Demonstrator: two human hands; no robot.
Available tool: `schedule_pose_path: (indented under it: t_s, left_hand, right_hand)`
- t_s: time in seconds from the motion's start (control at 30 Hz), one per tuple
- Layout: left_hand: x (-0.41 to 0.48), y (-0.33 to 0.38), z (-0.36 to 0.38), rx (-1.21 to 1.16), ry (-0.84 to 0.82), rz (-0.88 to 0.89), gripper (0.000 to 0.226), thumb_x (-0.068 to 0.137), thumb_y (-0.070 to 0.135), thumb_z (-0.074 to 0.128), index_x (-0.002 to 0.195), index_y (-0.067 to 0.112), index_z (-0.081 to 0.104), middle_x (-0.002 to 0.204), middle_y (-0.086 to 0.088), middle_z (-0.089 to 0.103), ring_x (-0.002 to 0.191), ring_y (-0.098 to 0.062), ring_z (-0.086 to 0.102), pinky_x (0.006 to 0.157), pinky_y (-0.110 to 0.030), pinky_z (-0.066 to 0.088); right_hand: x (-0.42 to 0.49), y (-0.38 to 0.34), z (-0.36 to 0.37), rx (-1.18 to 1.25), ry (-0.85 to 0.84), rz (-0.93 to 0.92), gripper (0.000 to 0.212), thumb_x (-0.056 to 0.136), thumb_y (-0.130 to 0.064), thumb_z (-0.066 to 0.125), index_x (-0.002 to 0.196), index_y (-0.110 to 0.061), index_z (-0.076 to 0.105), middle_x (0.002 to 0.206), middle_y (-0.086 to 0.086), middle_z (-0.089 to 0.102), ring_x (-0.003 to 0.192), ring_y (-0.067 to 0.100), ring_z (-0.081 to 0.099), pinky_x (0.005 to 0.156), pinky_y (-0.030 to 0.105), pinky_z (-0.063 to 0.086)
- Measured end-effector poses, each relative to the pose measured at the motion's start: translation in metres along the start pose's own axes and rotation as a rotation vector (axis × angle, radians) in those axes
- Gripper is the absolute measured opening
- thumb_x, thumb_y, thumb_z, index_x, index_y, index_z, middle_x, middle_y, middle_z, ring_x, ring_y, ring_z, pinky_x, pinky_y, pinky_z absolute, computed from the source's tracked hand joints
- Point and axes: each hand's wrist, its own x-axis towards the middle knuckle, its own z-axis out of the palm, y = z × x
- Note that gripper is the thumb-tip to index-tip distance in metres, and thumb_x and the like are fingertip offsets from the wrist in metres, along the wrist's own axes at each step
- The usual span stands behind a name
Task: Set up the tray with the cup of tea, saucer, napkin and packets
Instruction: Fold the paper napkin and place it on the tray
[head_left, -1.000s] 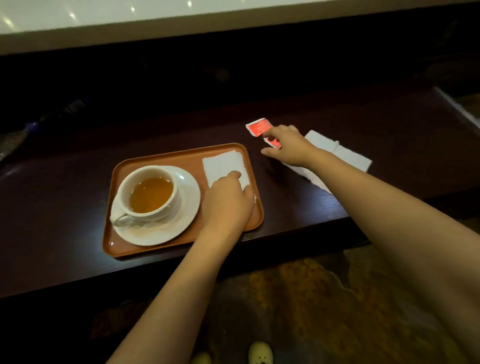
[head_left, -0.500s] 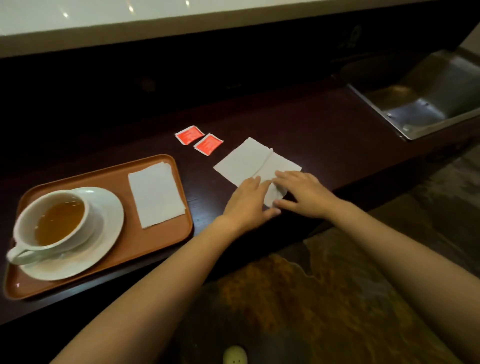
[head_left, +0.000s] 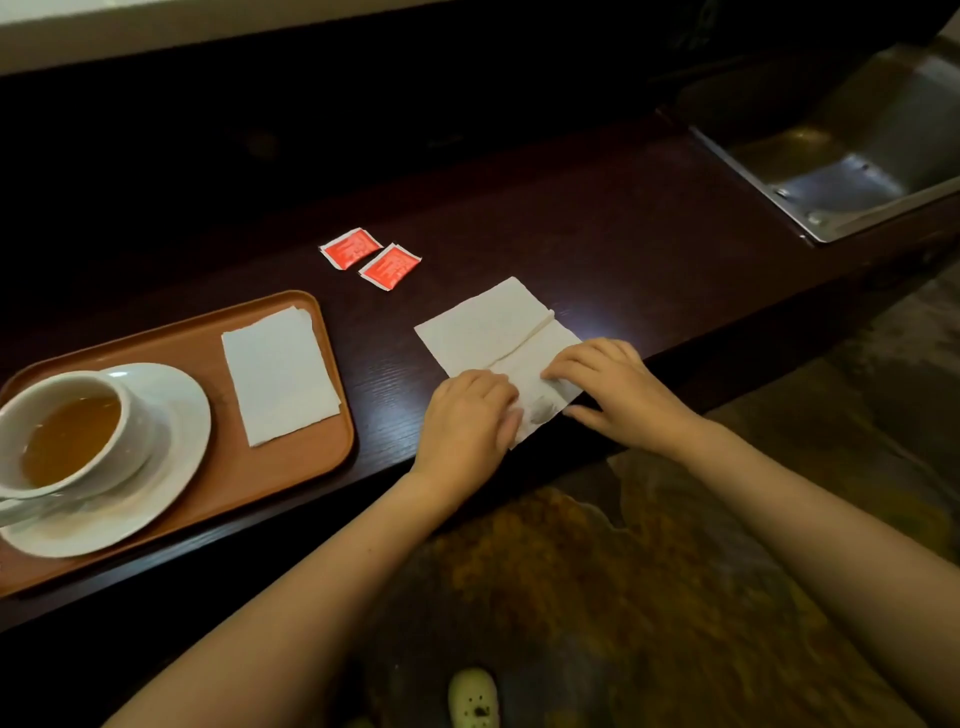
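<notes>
Orange tray on dark counter holds white saucer bearing white cup of amber tea, folded white napkin flat beside it. Two red packets lie on counter beyond tray.

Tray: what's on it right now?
On the tray: a saucer carrying a cup of tea, and a folded napkin. No packets. The cup hides the saucer's middle.

Orange-brown tray, white cup, amber tea, red packets, white napkins
</notes>
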Motion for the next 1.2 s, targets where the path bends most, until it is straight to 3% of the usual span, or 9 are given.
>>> schedule_pose_path:
  t_s: [0.1, 0.17, 0.4, 0.53, 0.63, 0.7, 0.9, 1.03, 1.2]
  left_hand:
    - [-0.004, -0.006, -0.002, 0.034, -0.111, 0.049, 0.060, 0.076, 0.050, 0.061, 0.125, 0.018, 0.048, 0.124, 0.000, 0.057, 0.117, -0.020, 0.048, 0.098, -0.034, 0.034]
    - [-0.007, -0.008, -0.003, 0.115, -0.147, 0.095, 0.069, 0.071, 0.040, 0.069, 0.130, 0.015, 0.043, 0.127, -0.004, 0.054, 0.118, -0.023, 0.047, 0.100, -0.035, 0.033]
    - [0.000, -0.011, -0.009, 0.020, -0.048, 0.025, 0.029, 0.082, 0.019, 0.055, 0.110, 0.016, 0.061, 0.108, -0.004, 0.063, 0.102, -0.025, 0.052, 0.085, -0.033, 0.035]
    - [0.007, -0.011, -0.019, -0.275, 0.083, -0.230, 0.017, 0.086, 0.016, 0.053, 0.087, 0.010, 0.068, 0.089, -0.010, 0.071, 0.086, -0.030, 0.061, 0.075, -0.040, 0.046]
    - [0.018, -0.016, -0.027, -0.469, 0.099, -0.411, 0.016, 0.086, 0.018, 0.055, 0.089, 0.009, 0.068, 0.094, -0.012, 0.071, 0.090, -0.028, 0.063, 0.078, -0.034, 0.044]
    - [0.020, -0.020, -0.031, -0.540, 0.143, -0.471, 0.021, 0.085, 0.017, 0.056, 0.104, 0.013, 0.064, 0.106, -0.009, 0.069, 0.098, -0.024, 0.061, 0.082, -0.029, 0.044]
    - [0.009, -0.025, -0.032, -0.434, 0.358, -0.486, 0.046, 0.089, 0.009, 0.049, 0.133, 0.015, 0.042, 0.137, -0.005, 0.049, 0.123, -0.015, 0.045, 0.100, -0.020, 0.032]
    - [0.007, -0.021, -0.023, -0.107, 0.100, -0.120, 0.043, 0.091, 0.013, 0.045, 0.134, 0.010, 0.043, 0.144, -0.010, 0.043, 0.136, -0.022, 0.034, 0.111, -0.023, 0.015]
    - [0.011, -0.028, -0.008, 0.117, -0.197, -0.032, 0.052, 0.097, 0.034, 0.032, 0.144, 0.013, 0.022, 0.156, -0.007, 0.017, 0.144, -0.021, 0.008, 0.116, -0.033, 0.001]
  right_hand:
    - [-0.001, 0.001, 0.000, -0.049, -0.052, -0.034, 0.050, 0.077, -0.022, 0.068, 0.122, -0.024, 0.047, 0.124, -0.003, 0.050, 0.119, 0.020, 0.040, 0.103, 0.037, 0.027]
    - [-0.001, 0.000, 0.003, -0.057, 0.037, -0.055, 0.036, 0.079, -0.015, 0.064, 0.113, -0.021, 0.054, 0.114, -0.001, 0.057, 0.111, 0.023, 0.048, 0.096, 0.034, 0.030]
    - [0.023, -0.006, -0.017, 0.296, 0.110, 0.039, 0.010, 0.085, -0.020, 0.060, 0.091, -0.018, 0.067, 0.089, -0.005, 0.067, 0.089, 0.016, 0.056, 0.081, 0.028, 0.039]
    - [0.033, 0.000, -0.031, 0.494, 0.014, 0.197, 0.010, 0.081, -0.018, 0.067, 0.091, -0.017, 0.067, 0.086, -0.009, 0.064, 0.087, 0.006, 0.056, 0.077, 0.023, 0.042]
    - [0.049, -0.003, -0.036, 0.796, 0.057, 0.359, 0.016, 0.078, -0.006, 0.067, 0.095, -0.005, 0.066, 0.080, -0.004, 0.066, 0.072, -0.003, 0.060, 0.070, 0.019, 0.046]
    - [0.065, -0.006, -0.037, 0.885, 0.073, 0.438, 0.019, 0.078, -0.003, 0.066, 0.097, -0.004, 0.066, 0.087, 0.006, 0.069, 0.077, 0.010, 0.063, 0.075, 0.028, 0.049]
    - [0.099, -0.011, -0.026, 0.644, 0.020, 0.555, 0.020, 0.080, -0.015, 0.064, 0.098, -0.005, 0.064, 0.105, 0.017, 0.068, 0.097, 0.030, 0.062, 0.083, 0.043, 0.049]
    - [0.094, -0.015, -0.022, 0.313, 0.100, 0.640, 0.032, 0.085, -0.022, 0.057, 0.115, -0.010, 0.055, 0.118, 0.012, 0.061, 0.110, 0.030, 0.053, 0.089, 0.040, 0.043]
    - [0.058, -0.034, -0.002, 0.080, 0.098, 0.141, 0.048, 0.092, -0.029, 0.046, 0.136, -0.012, 0.040, 0.146, 0.009, 0.040, 0.135, 0.025, 0.034, 0.110, 0.038, 0.023]
